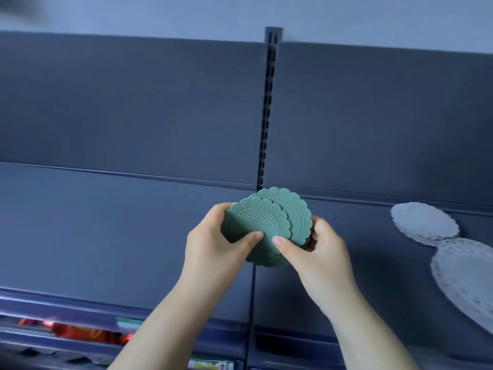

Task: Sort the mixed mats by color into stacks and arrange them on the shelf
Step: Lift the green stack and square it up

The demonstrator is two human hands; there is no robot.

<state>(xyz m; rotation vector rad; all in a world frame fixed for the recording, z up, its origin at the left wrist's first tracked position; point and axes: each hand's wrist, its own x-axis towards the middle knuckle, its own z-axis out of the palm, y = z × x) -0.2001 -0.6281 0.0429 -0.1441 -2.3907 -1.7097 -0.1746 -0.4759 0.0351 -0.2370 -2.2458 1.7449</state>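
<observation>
A fanned bunch of round green mats (269,220) with scalloped edges is held above the dark grey shelf (120,236), near its middle. My left hand (213,241) grips the bunch from the left, thumb pressed on the front mat. From the right, my right hand (317,249) grips it too, thumb on the front and fingers behind. The lower mats are partly hidden by both thumbs.
Two stacks of white lacy mats lie on the shelf at the right: a small round stack (424,222) and a larger one (466,279) nearer me. A slotted upright post (268,108) splits the back panel. Lower shelves hold red packets (80,332).
</observation>
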